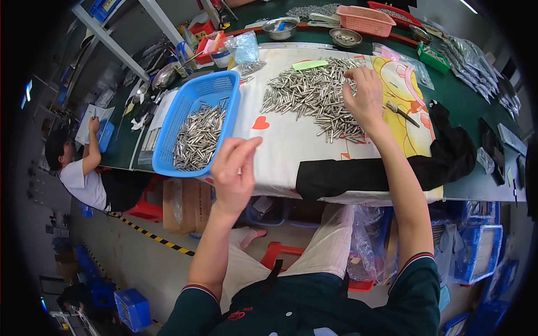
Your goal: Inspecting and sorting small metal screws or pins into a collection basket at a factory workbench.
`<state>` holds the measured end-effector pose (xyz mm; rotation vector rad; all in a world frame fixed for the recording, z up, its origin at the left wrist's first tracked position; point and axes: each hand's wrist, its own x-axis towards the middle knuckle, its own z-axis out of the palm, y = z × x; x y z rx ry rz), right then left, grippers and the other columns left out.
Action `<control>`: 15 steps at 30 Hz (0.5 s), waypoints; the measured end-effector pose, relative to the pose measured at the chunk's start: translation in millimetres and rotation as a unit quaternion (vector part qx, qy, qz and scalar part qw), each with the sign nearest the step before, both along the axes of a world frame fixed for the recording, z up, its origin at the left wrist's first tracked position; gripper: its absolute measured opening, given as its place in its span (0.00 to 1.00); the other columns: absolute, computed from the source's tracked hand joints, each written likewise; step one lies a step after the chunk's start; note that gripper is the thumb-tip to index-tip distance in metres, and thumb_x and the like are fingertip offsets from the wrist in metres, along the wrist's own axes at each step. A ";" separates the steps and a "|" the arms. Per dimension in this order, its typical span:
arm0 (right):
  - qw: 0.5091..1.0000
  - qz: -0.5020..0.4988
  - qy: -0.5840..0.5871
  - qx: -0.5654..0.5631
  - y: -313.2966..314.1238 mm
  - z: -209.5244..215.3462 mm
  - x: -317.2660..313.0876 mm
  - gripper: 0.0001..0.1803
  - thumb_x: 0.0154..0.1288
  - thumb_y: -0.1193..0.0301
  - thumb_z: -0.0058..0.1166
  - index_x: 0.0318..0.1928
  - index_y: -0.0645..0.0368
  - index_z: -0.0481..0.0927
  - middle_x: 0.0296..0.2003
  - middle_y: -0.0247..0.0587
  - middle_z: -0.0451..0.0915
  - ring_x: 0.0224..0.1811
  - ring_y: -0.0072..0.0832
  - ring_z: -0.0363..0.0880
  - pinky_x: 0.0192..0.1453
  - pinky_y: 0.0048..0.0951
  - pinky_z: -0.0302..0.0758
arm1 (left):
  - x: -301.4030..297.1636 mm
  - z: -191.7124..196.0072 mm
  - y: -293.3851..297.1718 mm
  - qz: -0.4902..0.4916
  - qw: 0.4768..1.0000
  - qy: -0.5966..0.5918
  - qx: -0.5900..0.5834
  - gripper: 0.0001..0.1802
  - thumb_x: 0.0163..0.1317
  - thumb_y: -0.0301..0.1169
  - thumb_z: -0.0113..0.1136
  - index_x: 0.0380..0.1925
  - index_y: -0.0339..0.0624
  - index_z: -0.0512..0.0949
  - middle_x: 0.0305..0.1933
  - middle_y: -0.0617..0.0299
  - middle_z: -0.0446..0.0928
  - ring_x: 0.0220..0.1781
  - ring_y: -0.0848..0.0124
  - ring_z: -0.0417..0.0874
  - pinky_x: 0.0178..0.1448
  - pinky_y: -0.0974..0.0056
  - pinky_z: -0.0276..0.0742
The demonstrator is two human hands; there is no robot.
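A broad pile of small metal pins (305, 92) lies loose on a white and yellow printed sheet (274, 151). My right hand (367, 98) is over the pile's right side, its thumb and bent fingers apart, the fingertips close to the pins. To the left stands a blue plastic basket (158, 147) with many similar metal pins (197, 137) inside. My left hand (232, 176) is raised beside the basket's near right corner, thumb and fingers drawn together; whatever may be between them cannot be made out. A light green slip (310, 65) rests on the pile's far edge.
Black cloth (353, 178) lies along the table's near edge. A dark-handled tool (402, 115) is right of the pile. Behind are metal bowls (346, 37), a pink basket (366, 20) and plastic bags (242, 47). Another person (84, 168) works at the far left.
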<state>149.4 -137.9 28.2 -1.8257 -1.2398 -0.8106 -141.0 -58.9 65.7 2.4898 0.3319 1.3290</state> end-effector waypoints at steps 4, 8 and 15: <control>0.990 0.019 -0.002 -0.140 25.8 0.6 -23.5 0.04 0.48 0.73 0.52 0.27 0.57 0.77 0.27 0.36 0.76 0.38 0.34 0.71 0.42 0.35 0.66 | -31.3 27.0 45.7 0.217 0.970 0.005 0.109 0.15 0.51 0.18 0.57 0.41 0.38 0.77 0.39 0.56 0.73 0.41 0.59 0.73 0.46 0.59 0.69; 0.963 -0.120 0.001 -0.240 35.8 -10.9 -14.2 0.11 0.52 0.64 0.52 0.30 0.59 0.80 0.34 0.44 0.77 0.43 0.39 0.72 0.44 0.39 0.66 | -21.7 25.5 35.8 0.218 0.971 -0.011 0.094 0.16 0.48 0.19 0.59 0.41 0.39 0.76 0.46 0.56 0.71 0.49 0.57 0.70 0.53 0.57 0.65; 0.968 -0.051 0.010 -0.247 37.5 -32.2 -14.6 0.21 0.58 0.56 0.52 0.34 0.64 0.79 0.36 0.44 0.75 0.43 0.38 0.73 0.44 0.39 0.69 | 72.6 -47.3 31.8 -0.006 0.973 0.212 -0.092 0.18 0.50 0.30 0.63 0.42 0.35 0.75 0.35 0.53 0.73 0.34 0.61 0.75 0.38 0.63 0.73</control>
